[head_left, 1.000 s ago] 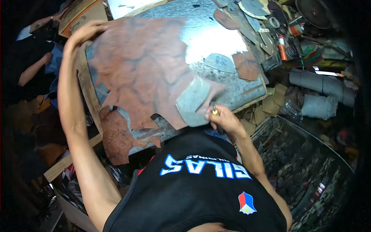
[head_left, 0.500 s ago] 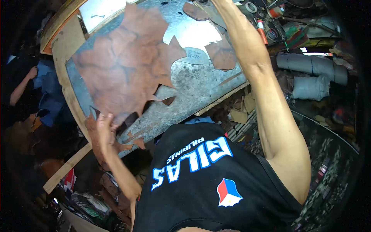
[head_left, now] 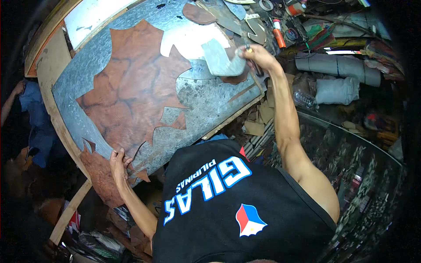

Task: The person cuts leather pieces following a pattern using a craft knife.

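Observation:
A large brown leather piece with a jagged, cut-out outline lies over the metal sheet of the table. My left hand rests at the lower edge of this leather, fingers apart and laid on it. Another brown leather part hangs down beside that hand. At the right, my right hand is closed on the end of a pale grey curved template, raised over the table and slightly blurred. A slim dark tool also shows in that hand. Under the template lies a marked grey template.
Tape, an orange-and-white tube and more templates crowd the table's far right. Wrapped rolls lie beyond. A wooden edge strip runs along the left. Another person's arm shows at far left.
My right hand has come back into view from beyond the top edge, now with the grey template. The leather, blurred before, now shows sharply; my left hand stays at its lower edge.

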